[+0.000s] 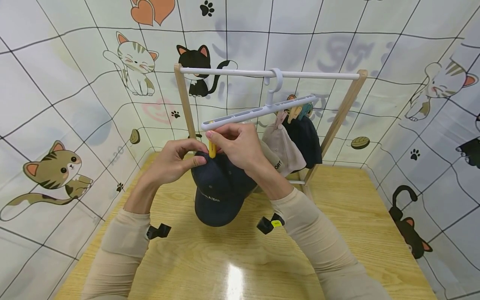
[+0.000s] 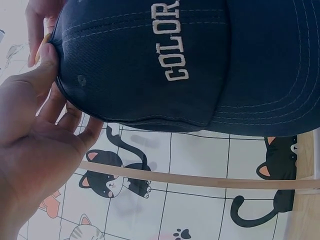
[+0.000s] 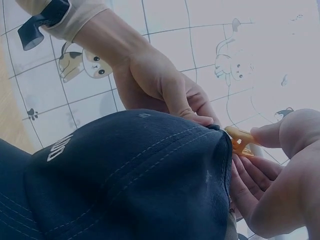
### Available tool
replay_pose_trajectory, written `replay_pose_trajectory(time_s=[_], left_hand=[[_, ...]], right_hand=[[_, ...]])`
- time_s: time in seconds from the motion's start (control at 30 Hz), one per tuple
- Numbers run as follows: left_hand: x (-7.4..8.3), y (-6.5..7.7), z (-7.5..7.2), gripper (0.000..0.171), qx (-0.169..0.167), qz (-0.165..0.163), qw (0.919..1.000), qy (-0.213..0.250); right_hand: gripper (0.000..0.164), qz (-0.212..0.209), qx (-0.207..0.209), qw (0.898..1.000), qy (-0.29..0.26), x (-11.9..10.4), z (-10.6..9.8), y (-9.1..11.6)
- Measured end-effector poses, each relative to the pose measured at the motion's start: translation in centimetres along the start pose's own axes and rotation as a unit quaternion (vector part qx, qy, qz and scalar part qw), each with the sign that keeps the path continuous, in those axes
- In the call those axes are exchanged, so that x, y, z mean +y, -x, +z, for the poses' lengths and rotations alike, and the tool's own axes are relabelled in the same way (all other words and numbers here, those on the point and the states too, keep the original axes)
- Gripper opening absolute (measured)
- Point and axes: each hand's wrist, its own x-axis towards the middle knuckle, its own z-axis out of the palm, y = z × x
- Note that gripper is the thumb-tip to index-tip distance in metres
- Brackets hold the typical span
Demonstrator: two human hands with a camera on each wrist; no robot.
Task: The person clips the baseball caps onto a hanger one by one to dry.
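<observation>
A navy baseball cap [image 1: 219,187] with white letters hangs brim down below the low left end of a pale clip hanger [image 1: 258,111]. My left hand [image 1: 170,160] pinches the cap's crown at its top edge; the left wrist view shows the thumb on the cloth [image 2: 120,65]. My right hand [image 1: 241,143] pinches a yellow clothes clip [image 1: 212,150] at the hanger's left end. In the right wrist view the clip [image 3: 240,139] meets the cap's edge; whether its jaws bite the cloth is hard to tell.
The hanger hooks over a white rail [image 1: 232,72] on a wooden-legged rack [image 1: 339,121]. A beige cap [image 1: 285,148] and a dark cap [image 1: 303,137] hang by clips on the right. Below lies a wooden tabletop [image 1: 210,266]; a cat-patterned cloth [image 1: 112,112] surrounds it.
</observation>
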Motion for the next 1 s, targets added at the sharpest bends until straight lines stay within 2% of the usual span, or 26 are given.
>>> replay_pose_trajectory(time_s=[0.5,1.0], left_hand=[[0.10,0.09,0.35,0.026,0.029,-0.024,0.9993,-0.003],[-0.01,-0.08,0.71,0.032,0.042,0.000,0.9991,0.011]], right_hand=[[0.019,-0.008,0.007,1.000,0.007,0.16,0.00,0.16],[0.018,-0.017,0.012,1.000,0.005,0.23,0.16,0.20]])
